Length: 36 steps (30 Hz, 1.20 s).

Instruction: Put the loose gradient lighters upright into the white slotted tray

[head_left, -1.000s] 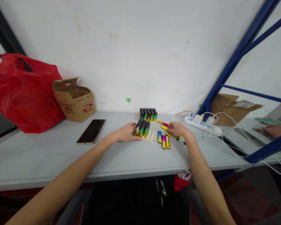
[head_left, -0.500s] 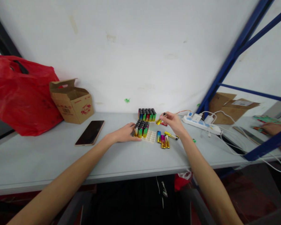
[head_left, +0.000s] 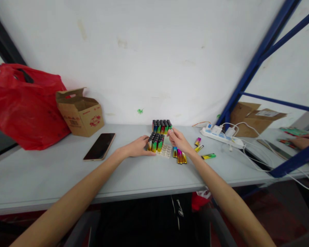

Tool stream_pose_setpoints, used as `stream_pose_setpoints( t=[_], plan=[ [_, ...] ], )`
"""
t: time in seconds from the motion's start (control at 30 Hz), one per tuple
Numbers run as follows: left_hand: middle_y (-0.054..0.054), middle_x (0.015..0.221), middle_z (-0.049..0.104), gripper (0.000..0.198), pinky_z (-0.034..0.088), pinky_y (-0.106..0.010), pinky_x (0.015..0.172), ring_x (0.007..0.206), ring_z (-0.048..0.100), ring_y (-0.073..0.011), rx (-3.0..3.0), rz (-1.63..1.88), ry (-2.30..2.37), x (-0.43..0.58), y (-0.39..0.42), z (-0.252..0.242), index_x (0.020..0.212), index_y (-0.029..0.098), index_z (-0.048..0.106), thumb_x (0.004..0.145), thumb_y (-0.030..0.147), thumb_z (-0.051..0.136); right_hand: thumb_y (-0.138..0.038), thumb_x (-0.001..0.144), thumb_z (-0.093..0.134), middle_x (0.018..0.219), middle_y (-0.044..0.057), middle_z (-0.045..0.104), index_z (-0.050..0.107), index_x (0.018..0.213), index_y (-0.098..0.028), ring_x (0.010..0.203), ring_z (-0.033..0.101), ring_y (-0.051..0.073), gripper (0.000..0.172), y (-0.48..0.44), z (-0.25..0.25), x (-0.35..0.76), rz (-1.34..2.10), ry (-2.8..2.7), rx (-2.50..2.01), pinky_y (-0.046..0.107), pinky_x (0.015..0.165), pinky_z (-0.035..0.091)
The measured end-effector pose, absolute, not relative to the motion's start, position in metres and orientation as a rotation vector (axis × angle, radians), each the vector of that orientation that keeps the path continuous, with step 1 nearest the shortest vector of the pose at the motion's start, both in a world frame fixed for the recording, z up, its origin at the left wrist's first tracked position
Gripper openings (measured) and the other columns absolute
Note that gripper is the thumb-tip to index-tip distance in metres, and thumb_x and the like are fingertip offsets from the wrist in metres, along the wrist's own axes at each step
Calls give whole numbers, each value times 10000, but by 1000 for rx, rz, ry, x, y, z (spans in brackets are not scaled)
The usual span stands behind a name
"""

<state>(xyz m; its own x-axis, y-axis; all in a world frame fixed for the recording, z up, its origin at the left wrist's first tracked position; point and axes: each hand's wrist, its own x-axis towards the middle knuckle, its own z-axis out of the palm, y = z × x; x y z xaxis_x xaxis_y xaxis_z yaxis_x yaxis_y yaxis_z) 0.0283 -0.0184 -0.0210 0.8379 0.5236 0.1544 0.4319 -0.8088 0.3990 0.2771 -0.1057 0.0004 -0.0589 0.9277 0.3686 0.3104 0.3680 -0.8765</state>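
Observation:
My left hand [head_left: 138,146] curls around the left side of a white tray [head_left: 166,151] with round pockets. Black-topped, rainbow-coloured cigarette lighters [head_left: 154,143] stand upright in its left part; pockets at its right show no lighters. My right hand [head_left: 178,140] is closed in a pinch above the tray's back right, close to another block of upright lighters [head_left: 161,127] by the wall. Its fingers hide most of the lighter in them. Loose lighters, among them a magenta-and-gold lighter [head_left: 179,156], lie just right of the tray.
Further right lie a green-yellow lighter [head_left: 208,156] and a magenta lighter [head_left: 197,141]. A white power strip [head_left: 221,136] trails cables near a blue rack post [head_left: 249,75]. To the left are a phone [head_left: 100,146], a cardboard box [head_left: 83,118] and a red bag [head_left: 28,109]. Another person's hand [head_left: 304,142] is at far right.
My right hand has moved left with the lighter, from beside the back block to over the tray's back right. Lighters behind its forearm now show. My left hand has stayed at the tray.

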Motion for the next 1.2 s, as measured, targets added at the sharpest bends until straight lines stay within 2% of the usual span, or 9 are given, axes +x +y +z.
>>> stream_pose_setpoints(
  t=[0.1,0.2,0.4,0.5,0.67,0.87,0.97,1.07,1.2],
  plan=[
    [-148,1439,579,810,415,-455,1177,1323,548,-365,2655,367,728,28,-18,-21,1395,185,613,818,747,695,-665,962,502,606,-49,369,426,677,-226,578,342,119,529,-108,-1,274,339,-1705,-1288,279,564,252],
    [-141,1437,577,786,416,-440,1179,1322,553,-361,2651,361,734,28,-20,-20,1367,186,631,816,743,697,-605,959,488,559,-47,339,370,600,-227,562,320,115,535,-109,-3,272,169,-1730,-1382,294,578,224],
    [-146,1457,564,792,391,-436,1205,1347,536,-361,2656,355,741,28,-22,-17,1378,182,624,818,737,700,-411,914,453,526,-38,365,354,576,-234,540,354,119,394,-104,-10,271,104,-1716,-1447,292,579,229],
    [-153,1480,546,805,387,-439,1209,1360,526,-361,2651,338,755,28,-22,-18,1408,179,607,826,727,698,-419,922,466,534,-43,379,378,599,-231,541,358,120,383,-104,-9,271,97,-1711,-1447,288,581,236],
    [-142,1476,556,787,384,-459,1211,1361,525,-362,2651,341,732,29,-21,-19,1415,202,609,830,721,698,-546,971,467,559,-47,385,403,631,-226,554,358,122,471,-109,-4,271,89,-1731,-1405,289,592,240],
    [-140,1456,565,740,378,-456,1216,1361,522,-363,2649,330,739,29,-23,-16,1359,199,648,830,715,696,-382,911,470,529,-44,354,335,579,-236,544,334,120,387,-108,-6,271,105,-1707,-1457,294,586,232],
    [-143,1465,557,748,375,-454,1217,1364,518,-365,2652,322,749,29,-24,-14,1353,195,652,830,728,688,-371,916,469,541,-45,374,361,602,-234,551,350,124,359,-108,-6,272,111,-1700,-1441,292,590,243],
    [-141,1469,555,772,374,-449,1215,1362,516,-361,2663,314,749,29,-22,-16,1382,199,634,833,739,679,-458,979,462,571,-50,407,430,674,-229,560,376,130,383,-110,-5,271,131,-1712,-1400,288,599,265],
    [-133,1475,560,808,393,-445,1197,1346,529,-352,2659,350,726,29,-20,-19,1440,213,591,831,735,691,-498,1045,430,666,-46,503,545,914,-220,621,481,148,328,-113,-2,269,176,-1776,-1310,279,634,324]
  ],
)
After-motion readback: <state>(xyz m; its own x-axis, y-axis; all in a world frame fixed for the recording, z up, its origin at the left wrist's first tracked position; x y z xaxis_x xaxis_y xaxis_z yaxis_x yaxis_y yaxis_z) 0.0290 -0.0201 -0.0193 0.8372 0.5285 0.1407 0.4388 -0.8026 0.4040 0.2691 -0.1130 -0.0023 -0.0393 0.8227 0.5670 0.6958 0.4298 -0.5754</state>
